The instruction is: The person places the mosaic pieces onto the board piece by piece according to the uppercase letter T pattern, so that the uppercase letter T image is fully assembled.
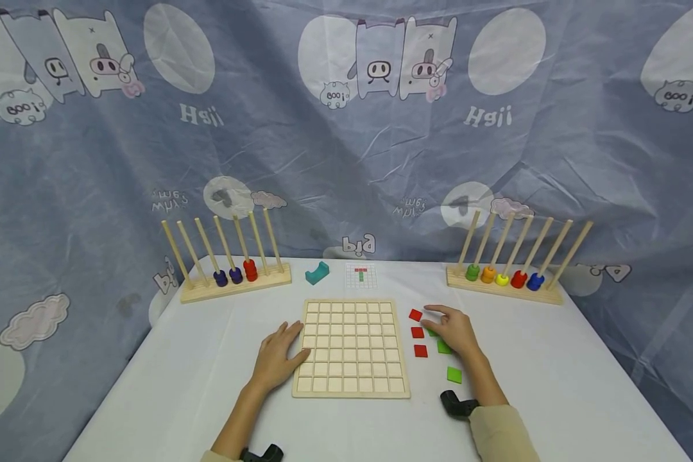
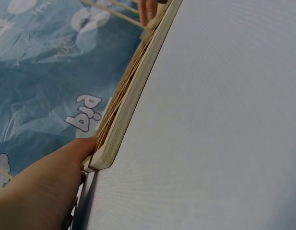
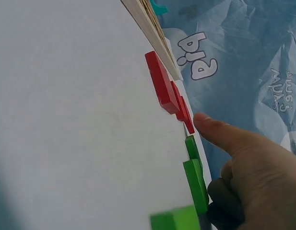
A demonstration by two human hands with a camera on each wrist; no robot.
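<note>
A square wooden grid board (image 1: 350, 354) lies flat in the middle of the white table, its cells bare. My left hand (image 1: 276, 360) rests at the board's left edge, fingers straight and thumb over the rim. On the right, three red square tiles (image 1: 420, 351) form a loose column beside the board. Several green tiles (image 1: 454, 375) lie just right of them, one partly hidden under my right hand (image 1: 457, 330). That hand hovers over the tiles, thumb and index finger apart near the farthest red tile (image 1: 416, 315), with nothing between them.
Behind the board lie a teal curved block (image 1: 317, 273) and a small grid card (image 1: 369, 282) with a red and green T pattern. Wooden peg racks with coloured beads stand at the back left (image 1: 208, 294) and back right (image 1: 543, 296). A printed cloth (image 1: 346, 160) hangs behind.
</note>
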